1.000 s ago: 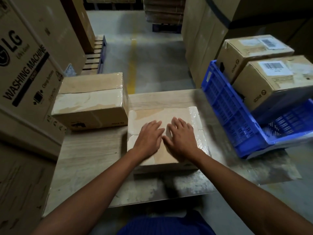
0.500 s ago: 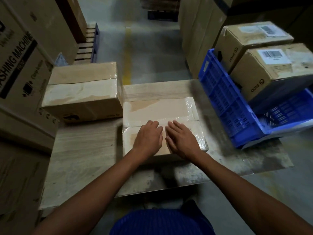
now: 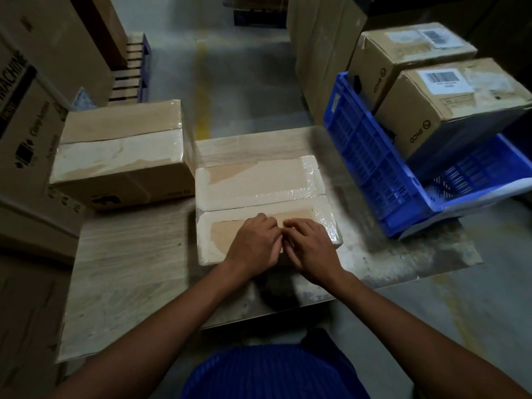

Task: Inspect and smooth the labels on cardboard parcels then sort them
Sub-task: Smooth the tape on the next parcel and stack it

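A flat cardboard parcel (image 3: 259, 182) wrapped in clear tape lies on the wooden table (image 3: 129, 269) in front of me. My left hand (image 3: 254, 246) and my right hand (image 3: 312, 249) rest side by side, palms down, on the near half of its top. Their fingers are curled and the fingertips touch at the middle; neither hand grips anything. A taller taped parcel (image 3: 121, 156) stands to the left, touching the flat one. I see no label on the flat parcel's top.
A blue plastic crate (image 3: 371, 168) sits tilted at the table's right end. Two labelled boxes (image 3: 449, 96) stand beside and behind it. Large cartons (image 3: 26, 116) wall the left side. A grey floor aisle with a yellow line runs ahead.
Both hands slid toward me along the parcel's top, from its middle to its near half, and their fingers curled in. The camera tilted downward.
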A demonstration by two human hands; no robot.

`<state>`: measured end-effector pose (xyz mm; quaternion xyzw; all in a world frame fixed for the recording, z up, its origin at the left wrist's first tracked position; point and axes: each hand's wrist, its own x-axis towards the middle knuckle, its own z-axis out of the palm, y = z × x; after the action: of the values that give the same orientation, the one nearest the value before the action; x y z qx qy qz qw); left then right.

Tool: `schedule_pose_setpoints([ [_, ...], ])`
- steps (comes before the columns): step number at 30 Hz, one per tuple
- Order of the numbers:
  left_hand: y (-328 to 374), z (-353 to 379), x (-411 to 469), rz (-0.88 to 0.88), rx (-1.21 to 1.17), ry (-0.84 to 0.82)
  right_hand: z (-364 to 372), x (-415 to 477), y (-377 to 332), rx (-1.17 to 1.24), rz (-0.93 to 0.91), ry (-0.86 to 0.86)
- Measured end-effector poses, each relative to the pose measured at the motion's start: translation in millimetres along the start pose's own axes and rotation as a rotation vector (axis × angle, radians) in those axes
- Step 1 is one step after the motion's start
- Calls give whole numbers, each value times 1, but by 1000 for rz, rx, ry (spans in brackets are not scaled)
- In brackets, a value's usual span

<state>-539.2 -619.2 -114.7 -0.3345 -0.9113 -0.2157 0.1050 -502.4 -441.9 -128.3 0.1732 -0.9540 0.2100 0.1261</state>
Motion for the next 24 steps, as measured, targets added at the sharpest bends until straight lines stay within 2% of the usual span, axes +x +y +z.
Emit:
schedule_pose_setpoints([
  [3, 8, 9, 13, 16, -35, -60, -7, -6, 1, -65, 123, 53],
  [5, 15, 21, 18, 3, -34, -168, -6, -13, 5, -118, 228, 82],
  [8, 24, 28, 21, -54, -3, -297, 0, -23, 9, -151, 267, 68],
  [13, 13, 24, 33, -27, -39, -267, -11, -4, 12, -212, 240, 33],
  [17, 10, 27, 51, -27, -60, -185, -20, 24, 29, -302, 265, -95],
  [21, 10, 35, 52, -137, -9, -255, -10, 28, 37, -199, 301, -181],
  [24, 7, 34, 56, -147, 20, -283, -10, 31, 39, -242, 272, -187],
])
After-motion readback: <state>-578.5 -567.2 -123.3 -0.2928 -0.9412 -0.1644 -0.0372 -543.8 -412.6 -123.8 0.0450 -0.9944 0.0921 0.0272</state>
